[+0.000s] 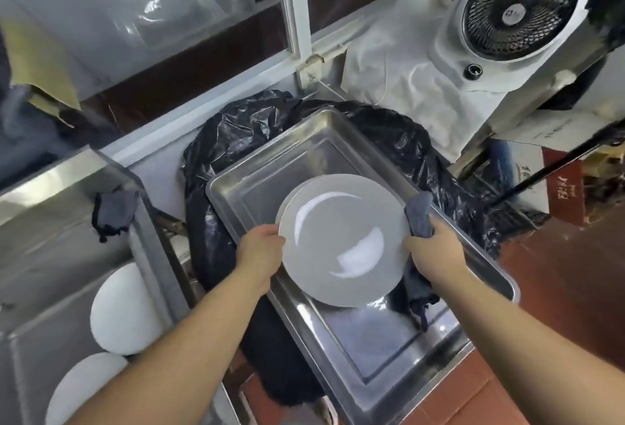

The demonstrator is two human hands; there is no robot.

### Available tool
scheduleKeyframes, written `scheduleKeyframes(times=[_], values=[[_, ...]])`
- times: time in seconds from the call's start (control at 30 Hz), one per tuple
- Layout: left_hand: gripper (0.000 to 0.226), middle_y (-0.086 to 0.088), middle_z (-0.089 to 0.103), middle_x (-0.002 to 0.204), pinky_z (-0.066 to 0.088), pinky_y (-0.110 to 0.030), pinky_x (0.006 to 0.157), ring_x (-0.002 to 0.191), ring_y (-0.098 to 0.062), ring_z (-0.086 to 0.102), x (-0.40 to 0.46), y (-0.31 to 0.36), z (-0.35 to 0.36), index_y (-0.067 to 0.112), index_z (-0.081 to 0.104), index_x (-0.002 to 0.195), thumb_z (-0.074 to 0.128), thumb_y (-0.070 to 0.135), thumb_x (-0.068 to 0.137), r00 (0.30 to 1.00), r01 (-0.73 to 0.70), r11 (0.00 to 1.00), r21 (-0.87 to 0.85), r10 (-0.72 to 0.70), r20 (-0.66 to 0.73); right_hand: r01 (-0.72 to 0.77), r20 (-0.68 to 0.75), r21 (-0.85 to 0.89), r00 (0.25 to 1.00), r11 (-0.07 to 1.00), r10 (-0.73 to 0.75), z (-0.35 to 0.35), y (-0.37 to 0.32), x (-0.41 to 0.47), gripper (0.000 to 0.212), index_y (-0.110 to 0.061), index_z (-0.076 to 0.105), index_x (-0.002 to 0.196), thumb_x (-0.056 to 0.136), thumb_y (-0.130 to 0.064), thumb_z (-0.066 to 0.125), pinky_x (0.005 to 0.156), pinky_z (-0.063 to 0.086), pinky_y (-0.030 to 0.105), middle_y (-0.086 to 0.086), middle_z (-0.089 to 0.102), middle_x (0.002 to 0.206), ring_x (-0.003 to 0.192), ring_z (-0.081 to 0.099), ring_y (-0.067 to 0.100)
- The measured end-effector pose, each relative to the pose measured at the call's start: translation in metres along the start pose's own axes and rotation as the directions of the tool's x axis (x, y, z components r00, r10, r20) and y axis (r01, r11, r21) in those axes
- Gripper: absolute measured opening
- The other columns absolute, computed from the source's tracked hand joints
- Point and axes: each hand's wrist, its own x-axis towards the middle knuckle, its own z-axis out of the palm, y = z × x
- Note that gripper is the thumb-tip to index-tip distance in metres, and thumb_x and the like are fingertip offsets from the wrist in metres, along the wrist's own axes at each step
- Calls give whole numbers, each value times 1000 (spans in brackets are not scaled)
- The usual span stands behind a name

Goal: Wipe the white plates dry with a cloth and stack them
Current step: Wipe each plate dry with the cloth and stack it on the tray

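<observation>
A white plate [341, 242] is held over a steel tray [257, 187], with the edge of another plate [282, 204] showing just beneath its left rim. My left hand [260, 245] grips the plate's left edge. My right hand [436, 245] grips the right edge through a grey cloth [419, 214], whose tail hangs down behind the plate. Two more white plates stand in the steel sink at the lower left, one [121, 309] above the other [81, 387].
The tray rests on a bin lined with a black bag [230, 133]. A second grey cloth [113, 211] hangs on the sink's edge. A white fan [521, 5] over a white sheet stands at the back right. Boxes [561, 187] and red floor tiles lie right.
</observation>
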Motion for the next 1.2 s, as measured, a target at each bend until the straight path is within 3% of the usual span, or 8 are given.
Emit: scheduleKeyframes(times=[0.17,0.33,0.53,0.7,0.8,0.9,0.97,1.2], values=[[37,10,78,90,61,-33,80,92,-18,73,14,-3,10,37,77,82,59,5,84,997,-12,999,53,15,-72,30,35,-89,999,996,-27,13,-4,21,16,-24,61,87,73,-18,60,57,45,31,2,70,79,73,65,26],[36,9,81,90,66,-47,84,92,-21,75,25,-3,12,34,81,89,59,6,83,998,-19,995,97,25,-63,49,6,-157,999,986,-49,25,-8,32,12,-24,56,84,76,-16,60,54,44,29,0,67,77,71,64,24],[32,5,78,82,64,-48,83,93,-30,73,32,-7,17,22,74,74,50,3,81,991,-49,980,192,72,-113,41,9,-215,999,976,-40,31,-10,42,14,-24,56,87,76,-14,59,55,46,30,1,68,80,70,63,25],[41,25,63,77,47,-20,66,84,-15,63,32,-3,22,37,67,73,52,2,89,979,-76,974,215,114,-171,38,15,-242,999,970,-35,34,-12,46,15,-24,57,89,78,-14,58,60,52,34,2,68,82,73,64,26],[36,10,72,91,49,-24,66,90,-20,66,32,-1,21,24,78,97,50,2,91,975,-108,955,277,156,-160,38,19,-259,999,965,-34,36,-15,48,19,-24,59,95,79,-15,56,70,60,42,2,68,84,75,66,28],[31,-6,75,93,59,-39,74,91,-31,68,30,0,24,8,77,96,48,-2,90,965,-127,937,325,192,-177,55,26,-269,998,962,-50,37,-16,48,24,-27,60,100,79,-16,56,70,60,42,0,68,86,76,65,27],[29,-10,73,93,57,-37,70,91,-34,68,29,0,25,4,75,96,47,-4,90,960,-128,930,346,203,-192,74,38,-265,997,961,-67,36,-16,49,24,-28,59,99,78,-17,57,66,57,39,-2,68,86,76,65,25],[30,-11,72,95,63,-45,73,87,-33,68,28,-5,26,7,76,92,48,-6,92,954,-141,924,356,223,-201,118,43,-295,993,948,-110,36,-13,50,17,-30,57,92,80,-18,58,53,44,30,-4,66,80,70,61,20]])
